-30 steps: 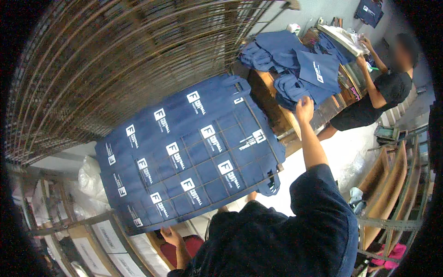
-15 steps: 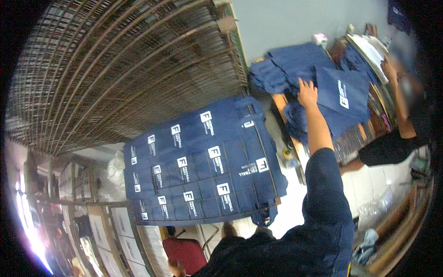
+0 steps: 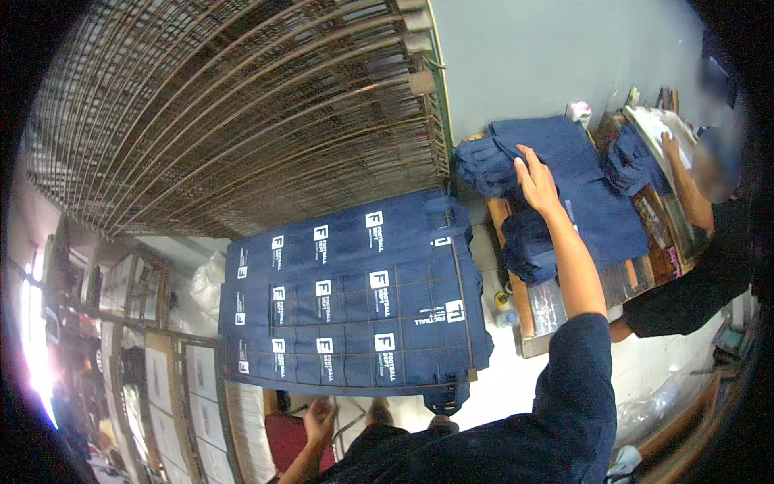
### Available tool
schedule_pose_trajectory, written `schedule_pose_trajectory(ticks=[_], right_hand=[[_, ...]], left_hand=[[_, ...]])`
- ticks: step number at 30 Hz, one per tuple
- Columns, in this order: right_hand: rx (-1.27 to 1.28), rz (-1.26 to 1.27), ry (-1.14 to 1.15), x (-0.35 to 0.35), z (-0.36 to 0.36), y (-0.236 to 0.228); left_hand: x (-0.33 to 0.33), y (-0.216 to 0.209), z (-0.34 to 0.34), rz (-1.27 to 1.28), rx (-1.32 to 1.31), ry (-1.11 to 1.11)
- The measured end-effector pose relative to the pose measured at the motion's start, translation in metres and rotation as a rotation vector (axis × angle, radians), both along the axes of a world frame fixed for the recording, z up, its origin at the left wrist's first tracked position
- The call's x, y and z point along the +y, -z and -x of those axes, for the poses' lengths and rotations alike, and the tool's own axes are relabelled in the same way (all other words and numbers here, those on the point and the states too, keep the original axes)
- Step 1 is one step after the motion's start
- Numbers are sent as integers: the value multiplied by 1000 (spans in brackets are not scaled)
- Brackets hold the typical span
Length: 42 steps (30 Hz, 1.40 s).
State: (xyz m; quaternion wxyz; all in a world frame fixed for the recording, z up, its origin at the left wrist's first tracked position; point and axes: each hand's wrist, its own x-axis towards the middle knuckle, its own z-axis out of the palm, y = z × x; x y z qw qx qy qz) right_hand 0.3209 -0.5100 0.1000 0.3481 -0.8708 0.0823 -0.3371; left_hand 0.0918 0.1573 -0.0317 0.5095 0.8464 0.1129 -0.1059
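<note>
My right hand [image 3: 538,187] reaches out over the navy fabric pieces [image 3: 556,141] on the table at the right. Its fingers are stretched out, and nothing shows in them. Whether the fingertips touch the cloth I cannot tell. A bit of white print shows beside my forearm. My left hand [image 3: 320,418] is low, near the front edge of a wire rack [image 3: 474,375], its fingers loosely bent and apart, with nothing visible in them. Across that rack lie flat navy fabric pieces [image 3: 347,306] with white printed marks in rows.
Many wire racks [image 3: 266,121] are raised at the upper left. A co-worker's arm [image 3: 689,189] is over a white board [image 3: 649,125] at the far right. A red chair [image 3: 290,442] is below the rack; a plastic-wrapped bundle [image 3: 657,403] lies at the lower right.
My left hand has risen toward the rack's front edge. The view has shifted. The large white print on the right-hand pile no longer shows in full; plain navy cloth lies there.
</note>
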Motion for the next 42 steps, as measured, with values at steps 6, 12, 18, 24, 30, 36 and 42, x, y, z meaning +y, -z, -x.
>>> schedule_pose_trajectory(ticks=[6,12,18,24,30,36,42], right_hand=[[190,-388,-639,98,96,-145],[299,-368,-915,147,196,-240],[186,-122,-1075,170,239,-269],[60,116,-1134,188,258,-278],[85,151,-841,179,320,-259],[-3,186,-279,166,344,-139],[-96,-52,-302,195,319,-49]], left_hand=[[-238,-42,-81,502,687,569],[-321,-80,-126,1396,1087,320],[-325,-77,-150,1423,991,414],[-328,-35,-142,774,567,862],[-278,-142,-180,959,404,117],[-208,-252,-225,1207,-92,98],[-181,-350,-185,1197,-530,142]])
